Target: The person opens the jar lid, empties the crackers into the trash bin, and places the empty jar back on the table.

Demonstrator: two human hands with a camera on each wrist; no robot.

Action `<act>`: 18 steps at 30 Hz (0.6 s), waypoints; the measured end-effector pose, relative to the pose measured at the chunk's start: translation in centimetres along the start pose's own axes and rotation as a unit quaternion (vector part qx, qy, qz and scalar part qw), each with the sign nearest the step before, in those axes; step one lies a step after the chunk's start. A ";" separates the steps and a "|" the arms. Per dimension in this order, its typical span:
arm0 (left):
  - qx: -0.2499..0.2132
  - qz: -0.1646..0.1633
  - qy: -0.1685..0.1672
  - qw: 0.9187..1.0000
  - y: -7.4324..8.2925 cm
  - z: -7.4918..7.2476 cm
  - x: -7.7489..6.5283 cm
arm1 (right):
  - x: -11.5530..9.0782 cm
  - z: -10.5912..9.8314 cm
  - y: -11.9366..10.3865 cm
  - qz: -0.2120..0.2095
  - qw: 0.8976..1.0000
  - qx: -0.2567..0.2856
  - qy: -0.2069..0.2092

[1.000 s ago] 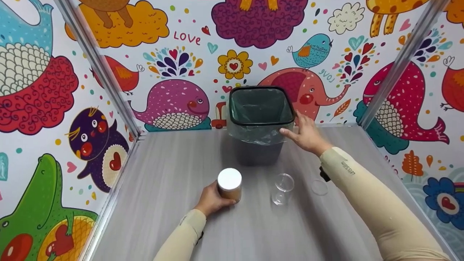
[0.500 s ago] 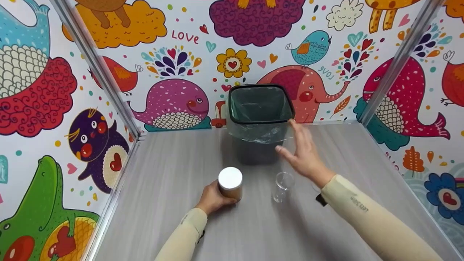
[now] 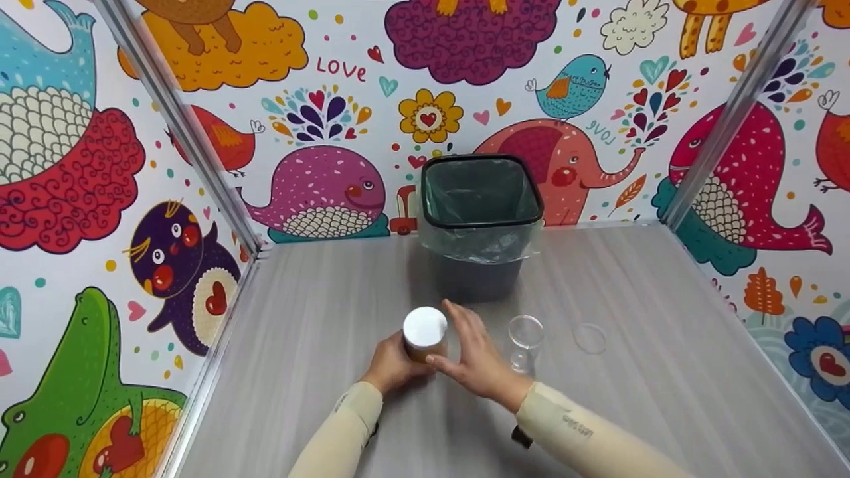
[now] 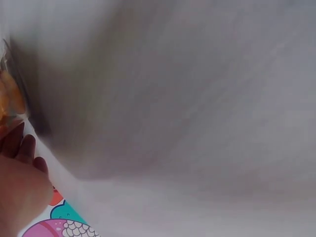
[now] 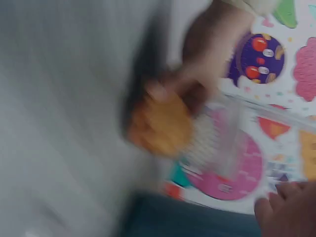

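My left hand (image 3: 390,365) clamped round white-topped jar (image 3: 425,332), held upright in front of lined bin (image 3: 473,275). My right hand (image 3: 483,365) is at jar's right side, fingers extended; can't tell if its thumb touches. Clear cup (image 3: 522,352) right of that hand, clear disc (image 3: 590,338) farther right on table (image 3: 312,332).

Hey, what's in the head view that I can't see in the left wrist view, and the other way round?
Only the head view shows the white top of the jar, the right hand, the lined bin, the clear cup and the round clear piece.

Only the left wrist view shows separate orange pieces through the jar's clear side.

Both show the left hand at the jar, the grey table and the purple whale on the wall.
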State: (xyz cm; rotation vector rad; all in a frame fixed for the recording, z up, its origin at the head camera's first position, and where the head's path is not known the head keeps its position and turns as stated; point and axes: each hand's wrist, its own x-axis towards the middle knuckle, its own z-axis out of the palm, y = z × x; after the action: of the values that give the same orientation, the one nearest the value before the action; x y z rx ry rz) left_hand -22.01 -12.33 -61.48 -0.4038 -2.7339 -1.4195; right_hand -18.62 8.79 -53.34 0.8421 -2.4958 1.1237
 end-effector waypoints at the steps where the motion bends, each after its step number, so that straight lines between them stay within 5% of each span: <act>1: -0.004 0.003 0.001 1.000 -0.1 0.0 0.0 | -0.3 0.9 0.4 0.024 1.000 0.006 0.005; 8: 0.004 -0.004 -0.003 1.000 -0.5 0.3 0.0 | -0.8 4.2 3.0 0.147 0.987 0.049 -0.042; 18: 0.012 -0.024 -0.016 1.000 -0.3 -0.1 0.4 | 1.0 4.5 4.2 0.132 0.987 0.060 -0.068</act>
State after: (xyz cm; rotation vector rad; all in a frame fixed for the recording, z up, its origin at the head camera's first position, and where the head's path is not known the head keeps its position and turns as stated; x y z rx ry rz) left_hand -22.43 -12.46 -61.64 -0.3667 -2.8003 -1.4024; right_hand -22.01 7.22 -58.30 0.6516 -2.7380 1.3544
